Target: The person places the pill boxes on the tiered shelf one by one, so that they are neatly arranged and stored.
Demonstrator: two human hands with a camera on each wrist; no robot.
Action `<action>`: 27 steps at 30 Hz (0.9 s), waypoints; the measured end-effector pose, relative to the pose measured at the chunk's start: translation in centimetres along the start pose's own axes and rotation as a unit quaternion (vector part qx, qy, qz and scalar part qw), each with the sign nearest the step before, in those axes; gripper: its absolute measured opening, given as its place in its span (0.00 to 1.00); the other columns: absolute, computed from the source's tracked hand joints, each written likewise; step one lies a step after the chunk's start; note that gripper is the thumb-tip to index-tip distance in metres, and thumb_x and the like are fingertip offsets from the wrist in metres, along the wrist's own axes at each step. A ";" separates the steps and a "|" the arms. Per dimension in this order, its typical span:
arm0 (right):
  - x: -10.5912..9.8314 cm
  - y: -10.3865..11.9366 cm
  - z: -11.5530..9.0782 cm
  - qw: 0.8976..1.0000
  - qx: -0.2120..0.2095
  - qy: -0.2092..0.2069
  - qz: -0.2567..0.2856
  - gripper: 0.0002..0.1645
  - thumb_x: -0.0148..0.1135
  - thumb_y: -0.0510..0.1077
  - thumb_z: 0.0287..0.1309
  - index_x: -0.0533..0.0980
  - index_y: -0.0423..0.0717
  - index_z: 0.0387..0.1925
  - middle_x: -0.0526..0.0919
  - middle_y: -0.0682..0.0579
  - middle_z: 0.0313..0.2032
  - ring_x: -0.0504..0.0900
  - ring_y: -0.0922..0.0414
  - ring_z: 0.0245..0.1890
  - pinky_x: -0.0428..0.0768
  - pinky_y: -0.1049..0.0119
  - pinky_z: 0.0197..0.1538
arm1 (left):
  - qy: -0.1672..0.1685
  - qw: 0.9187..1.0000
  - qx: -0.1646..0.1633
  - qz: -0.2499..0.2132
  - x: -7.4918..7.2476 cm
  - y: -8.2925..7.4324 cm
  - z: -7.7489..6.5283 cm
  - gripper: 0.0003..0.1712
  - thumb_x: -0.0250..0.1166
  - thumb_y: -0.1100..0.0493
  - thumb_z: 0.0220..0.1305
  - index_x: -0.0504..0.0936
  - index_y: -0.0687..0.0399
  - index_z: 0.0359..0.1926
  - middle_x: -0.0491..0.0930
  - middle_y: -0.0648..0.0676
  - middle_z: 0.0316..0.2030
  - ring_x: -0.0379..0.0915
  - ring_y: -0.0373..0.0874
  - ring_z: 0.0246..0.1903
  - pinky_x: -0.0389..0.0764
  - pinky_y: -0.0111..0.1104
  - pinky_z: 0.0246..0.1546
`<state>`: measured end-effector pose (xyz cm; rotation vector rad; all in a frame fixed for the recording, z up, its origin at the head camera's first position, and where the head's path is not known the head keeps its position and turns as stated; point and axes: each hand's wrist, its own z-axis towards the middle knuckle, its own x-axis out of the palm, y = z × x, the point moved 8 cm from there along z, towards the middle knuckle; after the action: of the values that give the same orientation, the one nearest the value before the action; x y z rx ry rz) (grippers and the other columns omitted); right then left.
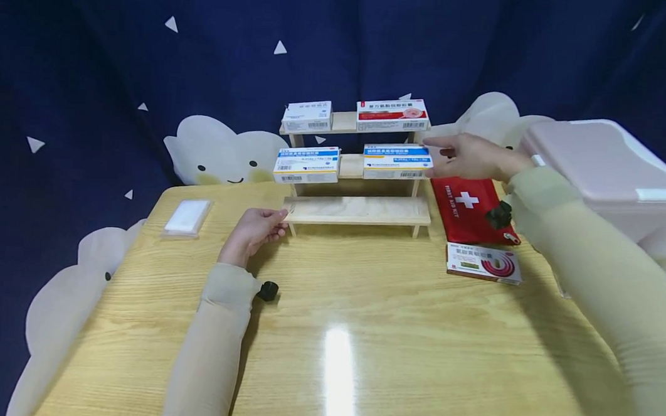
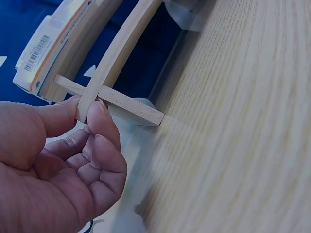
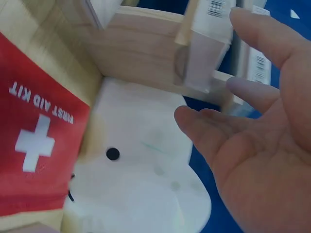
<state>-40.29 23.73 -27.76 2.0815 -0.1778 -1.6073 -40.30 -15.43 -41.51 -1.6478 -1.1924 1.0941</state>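
A three-tier wooden shelf (image 1: pixel 357 210) stands on the table, its bottom tier bare. My left hand (image 1: pixel 256 230) pinches the left end of the bottom board between thumb and fingers; the left wrist view shows this grip on the wooden rack (image 2: pixel 108 73). My right hand (image 1: pixel 464 156) is at the right end of the middle tier, fingers extended and apart, beside a blue-and-white medicine box (image 1: pixel 397 162). In the right wrist view the thumb of the right hand (image 3: pixel 257 131) is close to the box's end. Another blue-and-white medicine box (image 1: pixel 307 165) sits left on that tier.
On the top tier are a white box (image 1: pixel 307 117) and a red-and-white box (image 1: pixel 393 115). A red first aid pouch (image 1: pixel 468 209) and a flat medicine box (image 1: pixel 484 263) lie to the right, near a lidded bin (image 1: pixel 607 159). A white pad (image 1: pixel 188 217) lies at left.
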 end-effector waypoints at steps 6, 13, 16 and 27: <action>-1.4 0.0 -3.6 0.999 0.008 -0.031 -0.023 0.51 0.63 0.67 0.46 0.53 0.60 0.69 0.64 0.39 0.61 0.67 0.42 0.55 0.75 0.50 0.48 | -0.004 1.000 0.000 -0.004 -0.4 -0.2 -0.1 0.23 0.57 0.52 0.65 0.74 0.68 0.49 0.77 0.58 0.35 0.73 0.39 0.25 0.77 0.31 0.34; -0.9 0.2 -9.1 0.996 -0.011 -0.056 -0.073 0.42 0.65 0.61 0.49 0.64 0.52 0.64 0.74 0.41 0.51 0.75 0.43 0.45 0.79 0.56 0.41 | -0.003 1.000 0.001 0.004 -0.8 -0.3 -0.2 0.23 0.57 0.51 0.65 0.73 0.67 0.51 0.77 0.59 0.37 0.74 0.40 0.28 0.77 0.31 0.36; 0.1 0.0 -11.5 0.992 -0.018 -0.080 -0.093 0.39 0.67 0.59 0.48 0.68 0.51 0.61 0.78 0.45 0.43 0.75 0.49 0.35 0.77 0.62 0.33 | -0.005 1.000 0.003 0.006 -0.8 -0.3 -0.2 0.23 0.56 0.51 0.65 0.73 0.68 0.50 0.77 0.60 0.38 0.73 0.40 0.28 0.76 0.31 0.35; 5.1 -4.0 -16.5 0.987 -0.012 -0.109 -0.114 0.36 0.71 0.56 0.45 0.75 0.45 0.54 0.80 0.44 0.44 0.77 0.53 0.39 0.76 0.55 0.41 | 0.003 1.000 -0.004 0.009 0.0 -0.1 0.0 0.23 0.57 0.49 0.65 0.74 0.66 0.49 0.76 0.60 0.39 0.73 0.39 0.27 0.76 0.29 0.32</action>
<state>-24.11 30.23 -31.09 1.9620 0.0074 -1.9640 -40.34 -15.39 -41.44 -1.6693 -1.1827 1.0967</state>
